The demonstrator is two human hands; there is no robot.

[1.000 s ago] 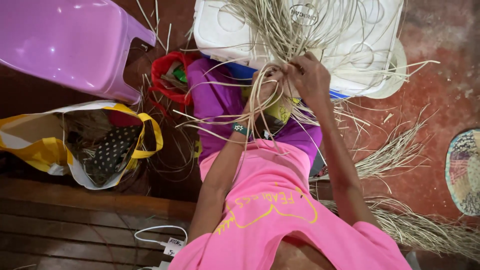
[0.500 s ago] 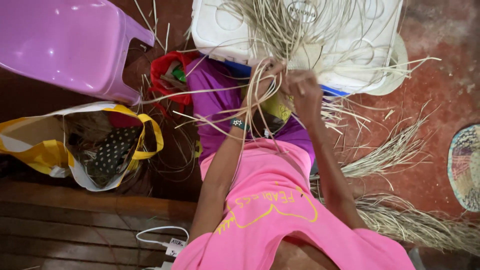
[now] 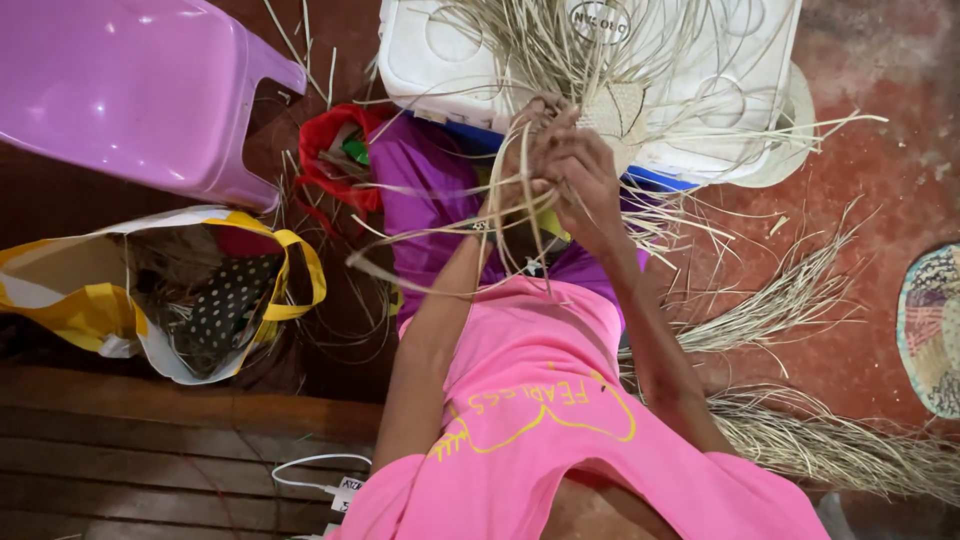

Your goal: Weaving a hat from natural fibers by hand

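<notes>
My left hand [image 3: 512,160] and my right hand [image 3: 583,165] are raised together in front of me, fingers closed around long pale straw strands [image 3: 470,225] that loop down over my lap. A small woven straw patch [image 3: 618,108] lies just beyond my fingers, and many loose strands fan out from it over a white box [image 3: 440,60]. A dark band circles my left wrist [image 3: 481,226]. I wear a pink shirt [image 3: 540,400] and purple cloth [image 3: 425,185] covers my legs.
A purple plastic stool [image 3: 140,90] stands at the upper left. Below it sits a yellow and white bag [image 3: 90,290] holding dotted fabric, and a red bag [image 3: 335,160] lies by the box. Straw bundles [image 3: 800,440] lie on the red floor, with a woven mat [image 3: 935,330] at the right edge. A white cable [image 3: 320,475] rests on wooden planks.
My hands dipped toward my lap and came back up near the woven patch, working the strands. The loops hanging below them have shifted.
</notes>
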